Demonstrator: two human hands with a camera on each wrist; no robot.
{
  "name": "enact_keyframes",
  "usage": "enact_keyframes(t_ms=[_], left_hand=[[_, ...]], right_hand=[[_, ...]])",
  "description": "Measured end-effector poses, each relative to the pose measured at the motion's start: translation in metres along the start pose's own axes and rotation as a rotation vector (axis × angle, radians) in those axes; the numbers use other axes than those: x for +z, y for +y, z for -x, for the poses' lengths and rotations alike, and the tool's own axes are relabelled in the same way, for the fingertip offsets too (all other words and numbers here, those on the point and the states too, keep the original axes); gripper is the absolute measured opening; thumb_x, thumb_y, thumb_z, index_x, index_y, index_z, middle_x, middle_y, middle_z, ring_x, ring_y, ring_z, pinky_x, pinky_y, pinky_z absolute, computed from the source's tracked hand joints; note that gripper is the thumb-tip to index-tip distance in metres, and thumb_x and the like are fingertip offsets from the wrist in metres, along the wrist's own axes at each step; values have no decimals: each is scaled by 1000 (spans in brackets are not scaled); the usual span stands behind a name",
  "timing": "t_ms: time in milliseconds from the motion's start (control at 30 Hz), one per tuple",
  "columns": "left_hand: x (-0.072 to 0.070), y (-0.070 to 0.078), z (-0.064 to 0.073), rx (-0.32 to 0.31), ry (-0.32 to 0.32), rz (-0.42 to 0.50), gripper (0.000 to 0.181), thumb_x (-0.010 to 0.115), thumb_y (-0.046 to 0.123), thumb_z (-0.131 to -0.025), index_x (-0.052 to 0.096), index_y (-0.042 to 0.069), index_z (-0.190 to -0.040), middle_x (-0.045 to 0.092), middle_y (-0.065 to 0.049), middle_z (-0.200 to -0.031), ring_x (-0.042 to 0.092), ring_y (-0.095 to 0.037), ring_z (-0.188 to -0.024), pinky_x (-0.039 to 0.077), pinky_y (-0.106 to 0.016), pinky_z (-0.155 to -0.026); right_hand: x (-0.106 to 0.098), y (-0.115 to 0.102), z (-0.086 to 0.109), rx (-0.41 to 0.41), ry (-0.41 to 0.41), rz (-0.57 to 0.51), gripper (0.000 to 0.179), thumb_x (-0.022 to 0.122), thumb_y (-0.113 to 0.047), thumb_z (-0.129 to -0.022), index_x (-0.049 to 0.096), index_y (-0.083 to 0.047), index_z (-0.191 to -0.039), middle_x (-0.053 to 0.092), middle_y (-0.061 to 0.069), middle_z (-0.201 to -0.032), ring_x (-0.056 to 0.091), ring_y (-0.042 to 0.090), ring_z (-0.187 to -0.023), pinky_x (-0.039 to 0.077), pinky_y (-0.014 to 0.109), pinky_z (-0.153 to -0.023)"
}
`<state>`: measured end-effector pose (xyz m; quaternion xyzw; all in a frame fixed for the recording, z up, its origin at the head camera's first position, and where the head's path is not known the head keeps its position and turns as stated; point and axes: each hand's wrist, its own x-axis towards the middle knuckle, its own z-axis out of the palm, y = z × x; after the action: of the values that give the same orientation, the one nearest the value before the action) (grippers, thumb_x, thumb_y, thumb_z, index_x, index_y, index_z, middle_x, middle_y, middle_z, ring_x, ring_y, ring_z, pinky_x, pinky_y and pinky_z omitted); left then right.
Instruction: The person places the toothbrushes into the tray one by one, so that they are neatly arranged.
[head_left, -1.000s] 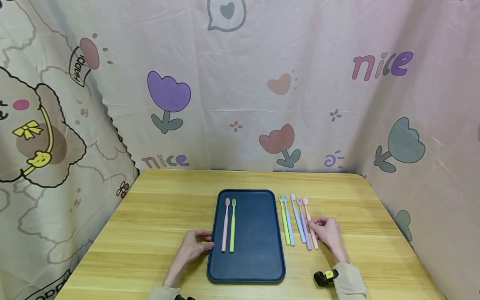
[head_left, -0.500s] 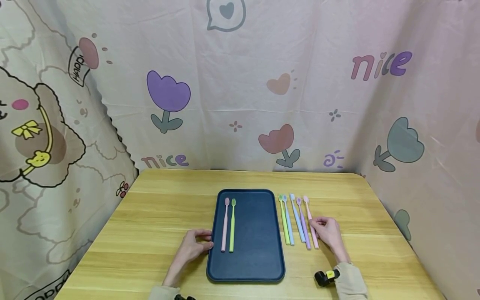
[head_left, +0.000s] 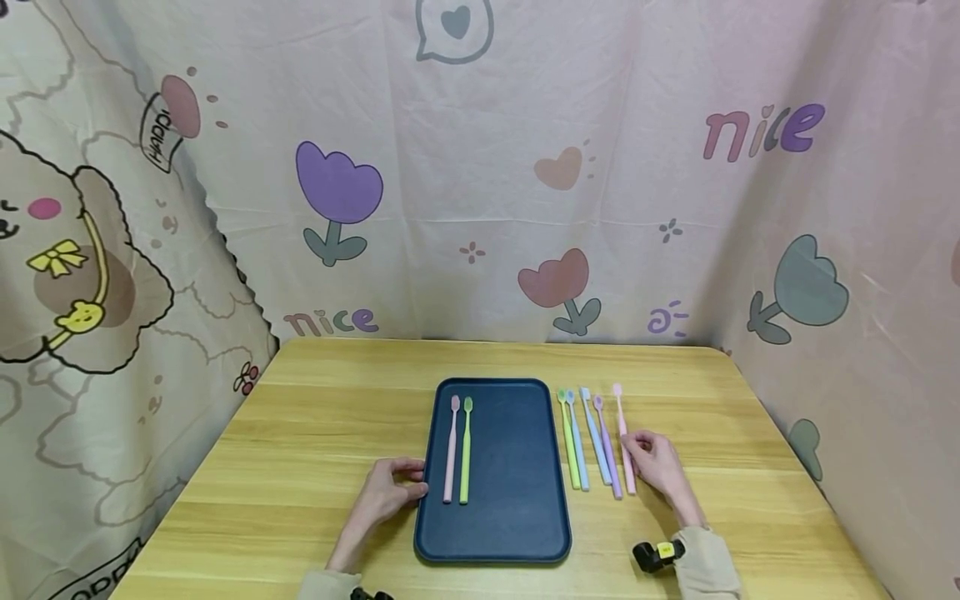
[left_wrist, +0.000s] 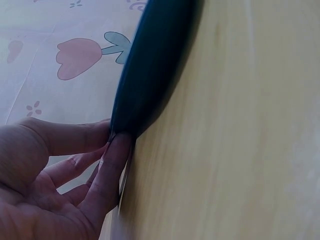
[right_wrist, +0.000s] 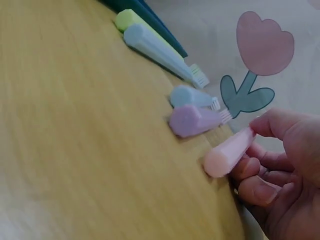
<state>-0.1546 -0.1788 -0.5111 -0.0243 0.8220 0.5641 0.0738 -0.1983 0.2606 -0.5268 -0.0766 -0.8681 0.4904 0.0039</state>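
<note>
My right hand (head_left: 656,461) pinches the handle of a pink toothbrush (head_left: 622,417) between thumb and fingers, at the right end of a row of toothbrushes. In the right wrist view the pink handle's butt end (right_wrist: 218,164) points toward the camera. A purple toothbrush (head_left: 606,442) lies just left of it. My left hand (head_left: 387,498) grips the left rim of a dark blue tray (head_left: 510,533), thumb and finger meeting at its edge in the left wrist view. Inside the tray, on its left side, lie a pink toothbrush (head_left: 451,454) and a green toothbrush (head_left: 466,454), side by side.
Between the tray and the purple toothbrush lie a green toothbrush (head_left: 569,442), a blue toothbrush (head_left: 577,442) and another blue toothbrush (head_left: 596,437). All rest on a wooden table (head_left: 337,392). A printed curtain (head_left: 465,167) hangs behind its far edge.
My right hand has shifted slightly right with the pink toothbrush, which now stands straighter and farther from the purple one. The left hand and tray stay put.
</note>
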Motion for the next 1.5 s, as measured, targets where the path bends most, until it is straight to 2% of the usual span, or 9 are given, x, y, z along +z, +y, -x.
enact_keyframes(t_ms=[133, 300, 433, 600, 800, 967, 1067, 1300, 1500], left_hand=[[1, -1, -1, 7, 4, -3, 37, 74, -9, -79, 66, -14, -114, 72, -20, -97, 69, -20, -80, 62, -34, -66], [0, -1, -1, 12, 2, -5, 36, 74, -9, -79, 67, -14, -114, 72, -21, -97, 69, -20, -80, 62, -34, -65], [0, -1, -1, 8, 6, -7, 36, 74, -9, -79, 67, -13, -114, 72, -21, -97, 69, -20, -81, 62, -34, -65], [0, 0, 0, -2, 11, -16, 37, 75, -8, -79, 67, -13, -115, 73, -20, -98, 69, -21, -83, 62, -34, -66], [0, 1, 0, -7, 11, -19, 37, 75, -8, -79, 67, -13, -115, 73, -21, -98, 69, -21, -83, 62, -35, -67], [0, 2, 1, 1, 9, -24, 37, 75, -8, -80, 67, -13, -115, 72, -21, -98, 69, -21, -82, 63, -36, -67], [0, 2, 1, 4, 8, -27, 37, 75, -8, -80, 67, -13, -115, 72, -21, -98, 69, -21, -82, 63, -36, -67], [0, 2, 1, 6, 10, -26, 37, 75, -7, -80, 67, -13, -116, 72, -20, -98, 68, -21, -83, 62, -35, -67], [0, 3, 1, -2, 8, -17, 37, 75, -8, -79, 67, -13, -115, 73, -21, -98, 69, -21, -83, 62, -34, -67]], right_hand=[[-1, -2, 0, 6, -27, -90, 31, 55, -17, -103, 62, 12, -112, 64, 0, -70, 50, 5, -52, 43, 19, -48], [-4, -9, 3, -15, -91, -216, 33, 51, -14, -105, 57, 16, -118, 72, 7, -78, 45, 3, -51, 36, 16, -44], [-5, -16, 5, -32, -130, -299, 34, 49, -12, -105, 53, 18, -120, 72, 5, -76, 44, 2, -50, 33, 15, -41], [-5, -27, 9, -43, -166, -303, 36, 53, -11, -104, 51, 18, -125, 72, 3, -81, 46, 2, -53, 35, 16, -44], [-2, -41, 14, -70, -246, -338, 40, 54, -4, -100, 46, 21, -131, 75, 8, -92, 52, 3, -60, 39, 17, -48], [5, -52, 17, -68, -297, -371, 47, 57, -3, -99, 43, 23, -135, 75, 3, -93, 56, 1, -64, 46, 16, -54], [10, -58, 18, -76, -334, -376, 46, 58, -3, -98, 44, 23, -133, 73, 1, -91, 57, 1, -65, 49, 17, -58], [31, -65, 18, -119, -419, -370, 40, 57, 0, -97, 47, 26, -125, 72, 5, -89, 59, 2, -64, 49, 18, -54], [54, -73, 20, -153, -452, -302, 32, 63, -2, -93, 56, 22, -114, 70, 4, -79, 59, 5, -62, 51, 20, -55]])
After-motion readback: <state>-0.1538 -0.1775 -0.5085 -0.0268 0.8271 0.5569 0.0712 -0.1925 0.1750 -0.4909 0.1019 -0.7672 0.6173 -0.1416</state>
